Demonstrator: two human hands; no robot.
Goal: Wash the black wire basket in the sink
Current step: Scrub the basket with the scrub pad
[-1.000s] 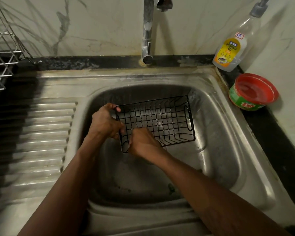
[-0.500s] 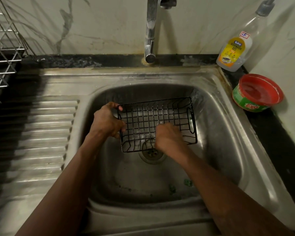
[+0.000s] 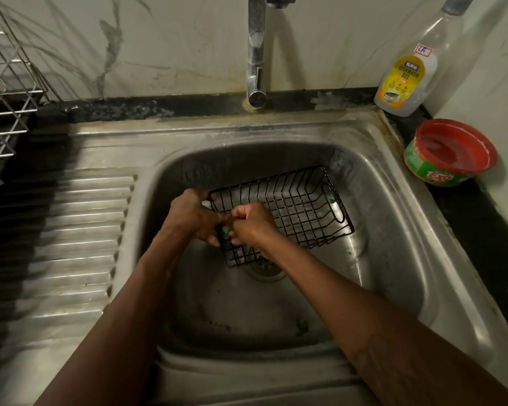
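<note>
Head: left hand [image 3: 192, 218] grips black wire basket [image 3: 299, 206]; right hand [image 3: 251, 227] curled round green scrubber [image 3: 225, 230]

The right hand [image 3: 251, 227] has come back from the middle of the black wire basket [image 3: 294, 212] to its left end. It now sits knuckle to knuckle with the left hand [image 3: 192, 216], fingers curled tight. A small green pad [image 3: 225, 231], not seen before, shows in the right hand's fingers at the wires. The basket has turned a little, its right end swung further away. Its near left corner now overlaps the drain [image 3: 266, 268], which lay open below it half a second ago.
</note>
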